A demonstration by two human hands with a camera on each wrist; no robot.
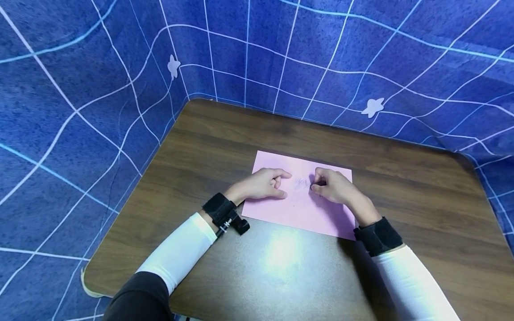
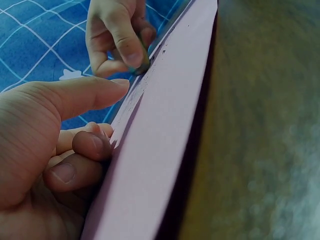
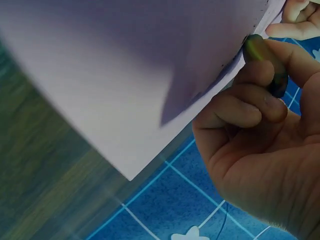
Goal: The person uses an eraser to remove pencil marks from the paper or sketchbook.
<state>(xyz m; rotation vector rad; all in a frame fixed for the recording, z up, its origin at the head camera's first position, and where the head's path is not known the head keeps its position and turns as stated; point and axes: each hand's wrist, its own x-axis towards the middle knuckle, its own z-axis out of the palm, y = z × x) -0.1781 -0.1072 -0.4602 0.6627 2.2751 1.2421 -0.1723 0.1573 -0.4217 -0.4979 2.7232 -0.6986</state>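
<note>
A pink sheet of paper (image 1: 293, 211) lies on the wooden table, with a faint purplish scribble (image 1: 301, 183) and dark crumbs near its middle. My right hand (image 1: 337, 187) pinches a small, dark green eraser (image 3: 257, 49) between thumb and fingers, its end at the paper beside the scribble. On the paper's left part rests my left hand (image 1: 263, 183), thumb and index finger spread apart, the other fingers loosely bent. The left wrist view shows the eraser (image 2: 143, 67) partly hidden by the right fingers.
The brown wooden table (image 1: 217, 133) has rounded corners and reaches back to a blue curtain (image 1: 265, 53) with white lines and star shapes. A black wrist strap with a camera (image 1: 225, 214) sits on the left wrist, and another strap (image 1: 378, 236) on the right.
</note>
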